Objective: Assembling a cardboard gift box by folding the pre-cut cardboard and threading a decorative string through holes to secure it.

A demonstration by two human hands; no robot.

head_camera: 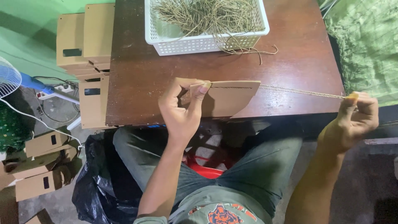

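Knees in grey-green trousers spread at the bottom of the view, with a red stool (206, 169) showing between them and a black plastic bag (96, 182) slumped on the floor beside the person's left leg. Above the lap, the left hand (182, 108) is clenched on the near end of a flat brown cardboard piece (227, 98), thumb and forefinger pinching its top edge; the piece stands upright just over the front edge of the counter (137, 83), its lower right corner rounded off. A thin length of brown twine (300, 91) runs along the cardboard's top edge and out to the right, drawn taut and nearly level, to the right hand (352, 120), which is held off the counter's right corner and grips the twine's end between thumb and fingertips. Farther back on the dark wooden counter sits a white perforated plastic basket (199, 43) heaped with more loose twine strands (211, 15), a few of which trail over its front rim onto the wood. To the left of the counter, folded brown cardboard boxes (85, 37) lean in stacks, with more lying on the floor, near a white fan (8, 76). A green patterned cloth (365, 45) lies beyond the counter's right edge.
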